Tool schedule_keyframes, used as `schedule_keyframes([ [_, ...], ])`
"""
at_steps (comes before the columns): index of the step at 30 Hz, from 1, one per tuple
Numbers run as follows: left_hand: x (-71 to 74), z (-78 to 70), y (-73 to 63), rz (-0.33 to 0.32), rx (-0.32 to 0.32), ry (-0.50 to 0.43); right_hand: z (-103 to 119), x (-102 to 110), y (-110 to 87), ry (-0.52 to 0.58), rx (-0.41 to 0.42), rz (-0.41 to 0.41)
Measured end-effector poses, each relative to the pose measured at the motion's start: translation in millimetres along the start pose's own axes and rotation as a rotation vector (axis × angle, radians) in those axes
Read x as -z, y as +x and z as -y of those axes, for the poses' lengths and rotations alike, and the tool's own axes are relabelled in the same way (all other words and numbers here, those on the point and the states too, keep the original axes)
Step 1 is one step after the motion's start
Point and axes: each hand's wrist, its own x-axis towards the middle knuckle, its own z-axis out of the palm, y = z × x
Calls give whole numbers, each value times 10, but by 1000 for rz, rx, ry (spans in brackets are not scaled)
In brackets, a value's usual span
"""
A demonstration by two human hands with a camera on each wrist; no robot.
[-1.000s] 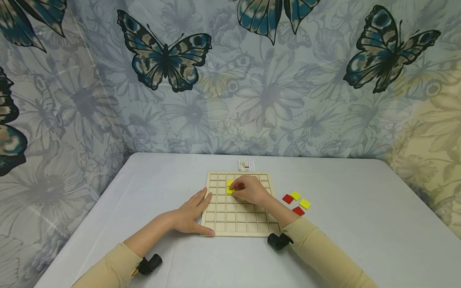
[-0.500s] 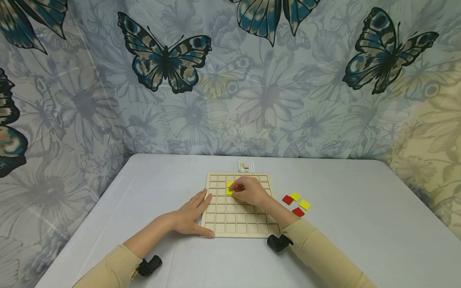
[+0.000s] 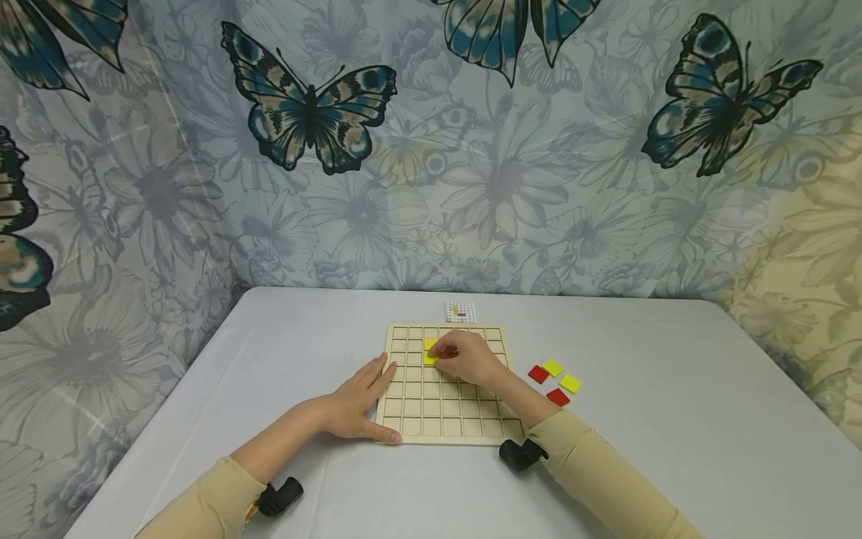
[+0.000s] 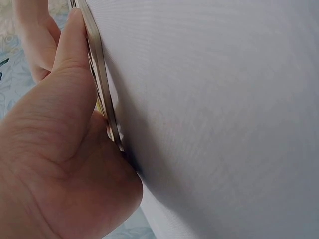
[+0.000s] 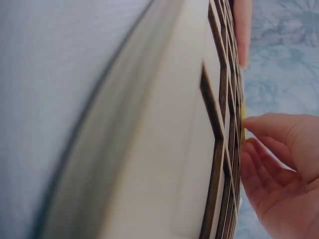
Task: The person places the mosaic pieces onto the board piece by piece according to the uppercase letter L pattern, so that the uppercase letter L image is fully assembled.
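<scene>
A square wooden grid board (image 3: 431, 408) lies on the table. My left hand (image 3: 353, 404) rests along its left edge with fingers spread straight, the thumb (image 4: 72, 42) at the near corner. My right hand (image 3: 468, 358) reaches over the board's upper middle and pinches a yellow square tile (image 3: 429, 358) between thumb and forefinger, low over the cells. Just beyond it another yellow tile (image 3: 429, 343) sits in the same column. From the right wrist, only a thin yellow edge (image 5: 243, 124) shows at my fingertips, with the other fingers curled under.
Right of the board lie two yellow tiles (image 3: 569, 383) and two red tiles (image 3: 557, 397), loose on the white tablecloth (image 3: 646, 419). A small printed grid card (image 3: 460, 311) lies behind the board. Butterfly-patterned cloth (image 3: 431, 209) hangs beyond the table.
</scene>
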Motion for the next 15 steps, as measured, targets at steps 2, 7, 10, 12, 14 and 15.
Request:
schedule_keyframes([
  [2, 0, -2, -1, 0, -3, 0, 4, 2, -6, 18, -21, -3],
  [7, 2, 1, -4, 0, -7, -4, -4, 44, -36, 70, -87, -14],
  [10, 2, 7, -10, -4, -11, -11, -29, 105, -72, 96, -106, -22],
  [12, -6, 18, -10, 1, -15, -4, -54, 151, -101, 109, -119, -33],
  [14, -6, 18, -18, -2, -21, -4, -66, 204, -135, 120, -127, -47],
  [15, -10, 21, -18, -2, -22, -3, -81, 225, -151, 122, -134, -55],
])
